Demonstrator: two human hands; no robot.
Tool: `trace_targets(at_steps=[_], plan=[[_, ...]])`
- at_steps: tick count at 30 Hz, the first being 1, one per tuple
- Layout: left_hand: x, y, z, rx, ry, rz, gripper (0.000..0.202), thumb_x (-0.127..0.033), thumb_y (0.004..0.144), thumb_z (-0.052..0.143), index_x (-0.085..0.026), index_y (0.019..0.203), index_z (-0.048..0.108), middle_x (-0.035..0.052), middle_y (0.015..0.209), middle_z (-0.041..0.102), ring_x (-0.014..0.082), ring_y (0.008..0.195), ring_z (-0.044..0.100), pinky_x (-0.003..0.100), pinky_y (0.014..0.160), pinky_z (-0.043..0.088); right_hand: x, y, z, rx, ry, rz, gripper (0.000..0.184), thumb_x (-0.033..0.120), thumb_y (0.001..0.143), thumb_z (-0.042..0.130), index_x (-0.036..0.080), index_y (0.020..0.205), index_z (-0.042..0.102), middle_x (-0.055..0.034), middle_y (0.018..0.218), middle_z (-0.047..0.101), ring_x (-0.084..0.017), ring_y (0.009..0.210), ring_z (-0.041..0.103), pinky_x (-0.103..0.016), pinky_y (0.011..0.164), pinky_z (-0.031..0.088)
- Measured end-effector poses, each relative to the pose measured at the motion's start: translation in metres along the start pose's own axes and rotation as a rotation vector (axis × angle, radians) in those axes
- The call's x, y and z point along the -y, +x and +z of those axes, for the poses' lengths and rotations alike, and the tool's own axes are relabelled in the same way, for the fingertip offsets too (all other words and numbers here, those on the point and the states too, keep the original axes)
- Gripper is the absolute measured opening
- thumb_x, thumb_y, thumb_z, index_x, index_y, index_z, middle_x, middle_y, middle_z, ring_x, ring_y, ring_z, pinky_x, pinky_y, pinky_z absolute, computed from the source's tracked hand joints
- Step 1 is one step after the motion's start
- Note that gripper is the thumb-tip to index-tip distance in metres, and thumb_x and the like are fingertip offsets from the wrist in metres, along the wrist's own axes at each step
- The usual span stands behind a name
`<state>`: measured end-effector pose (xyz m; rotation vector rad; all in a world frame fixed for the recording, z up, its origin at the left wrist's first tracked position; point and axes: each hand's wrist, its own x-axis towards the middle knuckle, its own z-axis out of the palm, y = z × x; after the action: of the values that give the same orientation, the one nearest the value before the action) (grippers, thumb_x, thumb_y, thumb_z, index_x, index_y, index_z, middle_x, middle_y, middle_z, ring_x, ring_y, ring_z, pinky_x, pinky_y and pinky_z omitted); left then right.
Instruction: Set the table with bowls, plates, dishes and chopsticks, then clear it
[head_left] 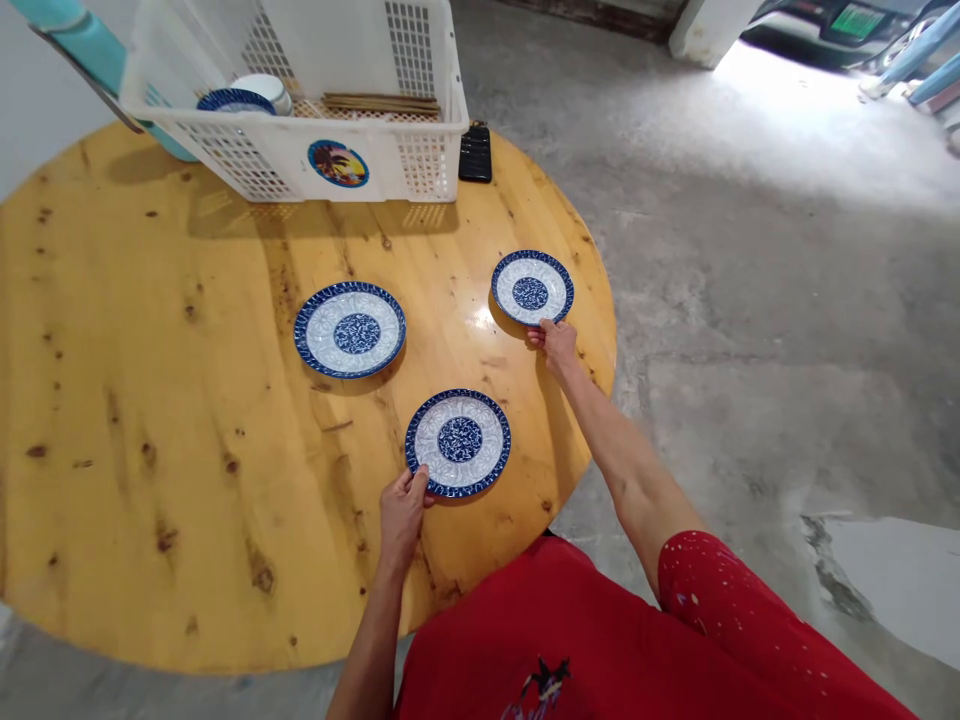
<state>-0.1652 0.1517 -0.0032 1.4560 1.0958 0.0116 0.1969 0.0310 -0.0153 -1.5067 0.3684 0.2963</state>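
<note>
My left hand (405,510) pinches the lower left rim of a blue-and-white plate (459,440) near the table's front edge, thumb on top and fingers underneath. Farther right, my right hand (553,340) grips the near rim of another blue-and-white plate (531,288), close to the table's right edge. A third plate (356,332), with the same blue rim and patterned centre, lies on the wooden table to the left, touched by neither hand.
A white plastic basket (375,165) stands at the back of the round wooden table (187,420), holding a blue-rimmed plate (236,101), white dishware (262,88) and chopsticks (382,102). A black object (475,155) sits beside it. Concrete floor (735,300) lies beyond the right edge.
</note>
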Motion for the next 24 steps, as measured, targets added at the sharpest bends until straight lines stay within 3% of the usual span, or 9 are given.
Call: trace_targets(at_steps=[12, 17, 24], plan=[[0.000, 0.001, 0.000, -0.008, -0.010, -0.007, 0.037, -0.053, 0.079, 0.060, -0.016, 0.079, 0.062, -0.0020, 0.068, 0.057, 0.0115, 0.055, 0.051, 0.022, 0.053, 0.043, 0.002, -0.012, 0.002, -0.003, -0.010, -0.012, 0.014, 0.010, 0.084, 0.055, 0.017, 0.072, 0.051, 0.0029, 0.051, 0.061, -0.007, 0.041, 0.056, -0.015, 0.046, 0.050], [0.000, 0.001, 0.000, -0.007, 0.012, 0.004, 0.039, -0.055, 0.080, 0.059, -0.017, 0.078, 0.059, -0.0035, 0.065, 0.054, 0.0123, 0.056, 0.052, 0.022, 0.054, 0.042, 0.003, -0.018, 0.000, 0.035, -0.023, -0.032, 0.019, 0.021, 0.090, 0.058, 0.017, 0.073, 0.052, 0.0004, 0.057, 0.064, -0.008, 0.044, 0.058, -0.017, 0.046, 0.050], [-0.003, 0.000, -0.001, -0.033, 0.070, 0.053, 0.040, -0.056, 0.085, 0.054, -0.020, 0.068, 0.050, -0.0048, 0.054, 0.050, 0.0138, 0.053, 0.055, 0.023, 0.054, 0.042, -0.009, -0.059, -0.030, 0.138, -0.046, -0.086, 0.026, 0.036, 0.092, 0.057, 0.017, 0.074, 0.054, -0.0015, 0.065, 0.067, -0.007, 0.050, 0.060, -0.017, 0.050, 0.051]])
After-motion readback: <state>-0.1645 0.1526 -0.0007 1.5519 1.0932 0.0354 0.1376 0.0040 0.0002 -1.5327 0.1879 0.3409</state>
